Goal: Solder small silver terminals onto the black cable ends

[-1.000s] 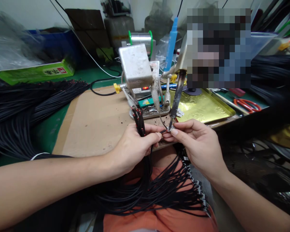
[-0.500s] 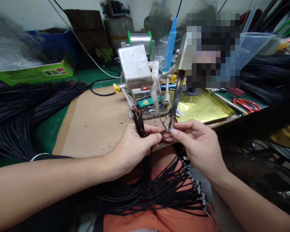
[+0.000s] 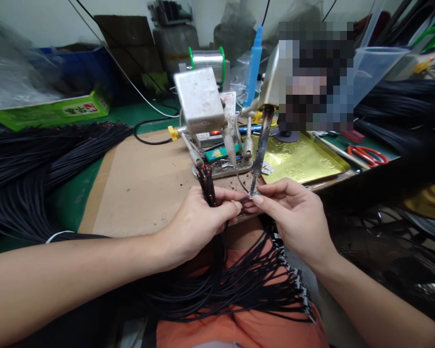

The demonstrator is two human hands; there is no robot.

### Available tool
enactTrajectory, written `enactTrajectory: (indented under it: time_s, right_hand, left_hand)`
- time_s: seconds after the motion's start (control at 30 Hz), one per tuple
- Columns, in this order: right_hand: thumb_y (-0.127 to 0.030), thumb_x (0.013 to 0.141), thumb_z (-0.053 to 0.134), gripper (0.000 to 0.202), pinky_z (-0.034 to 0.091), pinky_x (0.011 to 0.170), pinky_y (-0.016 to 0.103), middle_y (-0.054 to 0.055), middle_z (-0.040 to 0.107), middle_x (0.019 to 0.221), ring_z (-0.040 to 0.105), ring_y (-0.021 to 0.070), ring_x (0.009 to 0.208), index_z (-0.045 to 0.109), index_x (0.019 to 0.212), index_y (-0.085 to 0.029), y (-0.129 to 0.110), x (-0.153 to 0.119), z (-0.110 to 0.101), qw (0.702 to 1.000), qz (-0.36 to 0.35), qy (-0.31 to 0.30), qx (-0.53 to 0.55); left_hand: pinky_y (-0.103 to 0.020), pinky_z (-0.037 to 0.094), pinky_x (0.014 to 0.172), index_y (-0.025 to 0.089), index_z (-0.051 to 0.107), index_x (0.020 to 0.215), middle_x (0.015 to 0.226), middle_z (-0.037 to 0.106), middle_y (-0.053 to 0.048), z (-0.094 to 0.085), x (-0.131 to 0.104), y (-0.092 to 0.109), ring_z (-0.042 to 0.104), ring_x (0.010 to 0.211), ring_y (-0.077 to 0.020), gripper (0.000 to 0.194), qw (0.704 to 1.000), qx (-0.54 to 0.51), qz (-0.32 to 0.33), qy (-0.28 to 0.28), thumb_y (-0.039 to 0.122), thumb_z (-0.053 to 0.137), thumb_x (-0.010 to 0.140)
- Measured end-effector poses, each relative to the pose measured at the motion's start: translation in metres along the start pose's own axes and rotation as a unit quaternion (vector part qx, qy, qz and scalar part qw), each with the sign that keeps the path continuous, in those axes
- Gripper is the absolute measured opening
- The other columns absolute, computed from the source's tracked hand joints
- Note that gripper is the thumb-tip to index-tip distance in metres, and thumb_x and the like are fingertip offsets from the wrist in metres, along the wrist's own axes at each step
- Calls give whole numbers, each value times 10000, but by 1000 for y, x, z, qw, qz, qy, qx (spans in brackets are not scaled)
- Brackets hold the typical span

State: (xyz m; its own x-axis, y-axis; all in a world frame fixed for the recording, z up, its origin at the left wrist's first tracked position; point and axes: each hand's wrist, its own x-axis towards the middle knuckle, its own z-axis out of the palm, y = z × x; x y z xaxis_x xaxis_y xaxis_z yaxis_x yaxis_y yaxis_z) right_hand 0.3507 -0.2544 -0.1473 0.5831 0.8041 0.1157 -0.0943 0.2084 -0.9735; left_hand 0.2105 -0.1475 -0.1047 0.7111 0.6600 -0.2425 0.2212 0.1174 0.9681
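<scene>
My left hand (image 3: 199, 224) grips a bundle of black cables (image 3: 207, 186) with reddish wire ends upright, and pinches one cable between thumb and forefinger. My right hand (image 3: 297, 212) pinches a small metal connector (image 3: 254, 194) against that cable's end. Right above the connector is the tip of a soldering iron (image 3: 261, 150), which hangs from a metal stand (image 3: 199, 99). A thin wire of solder (image 3: 242, 181) runs down beside the iron to the same spot. Many more cables (image 3: 217, 295) with metal connectors lie across my lap.
Cardboard (image 3: 141, 179) covers the table before me. A gold tray (image 3: 304, 157) and red-handled scissors (image 3: 367, 156) lie to the right. Black cable bundles (image 3: 29, 159) are at the left. A solder spool (image 3: 207, 60) and a blue bottle (image 3: 253, 67) stand behind.
The whole view has shifted slightly. Both hands keep nearly the same pose at the iron's tip, with the cable and the connector still held.
</scene>
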Motion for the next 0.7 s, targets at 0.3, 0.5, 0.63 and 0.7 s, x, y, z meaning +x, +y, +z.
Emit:
enactTrajectory:
  time_s: [0.3,0.5,0.63,0.7]
  right_hand:
    - [-248,787,822,165,663,768,362,36,784,815,780,226,756,704,894,-206,0,-3,1,1000,0,13,1]
    - [-251,797,815,157,662,768,355,40,787,830,780,225,764,701,896,-209,0,-3,2,1000,4,13,4]
    - [-251,802,811,147,660,757,340,39,786,814,779,214,745,700,888,-208,-1,-4,2,1000,6,15,9]
    - [-251,802,811,143,659,759,342,37,784,814,778,213,747,702,886,-210,-1,-4,2,1000,6,16,12]
  left_hand:
    - [-175,370,467,128,745,992,652,674,-22,0,-1,2,532,530,-85,242,999,-34,-9,-20,216,759,766]
    - [-169,391,489,126,722,1009,655,681,-19,-1,-1,0,527,514,-70,256,999,-37,-11,-31,223,755,774]
    - [-165,391,492,126,716,1004,658,682,-19,-1,-1,0,524,509,-65,244,999,-36,-9,-37,215,746,780]
    - [-165,393,493,125,714,1007,657,681,-21,-1,-1,0,524,511,-65,245,999,-37,-10,-36,219,744,783]
